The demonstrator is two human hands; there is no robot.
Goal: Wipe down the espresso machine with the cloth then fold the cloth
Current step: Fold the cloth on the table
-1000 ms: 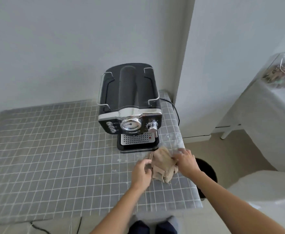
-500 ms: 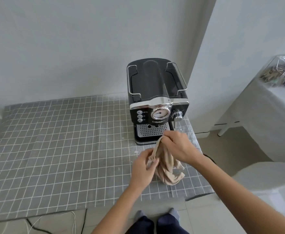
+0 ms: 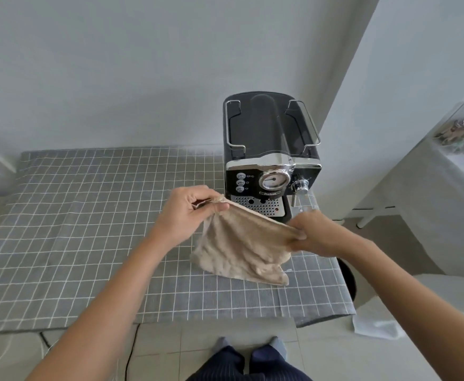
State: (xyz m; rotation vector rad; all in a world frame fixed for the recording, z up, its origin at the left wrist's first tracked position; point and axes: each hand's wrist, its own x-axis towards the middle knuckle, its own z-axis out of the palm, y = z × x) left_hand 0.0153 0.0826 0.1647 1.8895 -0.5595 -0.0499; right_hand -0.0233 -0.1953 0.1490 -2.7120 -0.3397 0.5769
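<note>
In the centre of the frame, the left hand [image 3: 187, 213] and the right hand [image 3: 312, 235] each pinch an upper corner of the beige cloth [image 3: 239, 248]. It hangs spread over the checked tablecloth [image 3: 87, 229], partly hiding the drip tray of the espresso machine [image 3: 270, 152] just behind.

Both hands [image 3: 187, 213] pinching beige cloth [image 3: 242, 248] taut, black espresso machine [image 3: 270, 155] behind, checked tablecloth [image 3: 87, 229]

We count one espresso machine [image 3: 271, 149], one cloth [image 3: 242, 248], one checked worktop [image 3: 87, 215]. Two hands in view: left hand [image 3: 189, 215], right hand [image 3: 312, 233]. On the machine's front: three buttons [image 3: 240, 182], one gauge [image 3: 273, 180], one knob [image 3: 300, 185].
</note>
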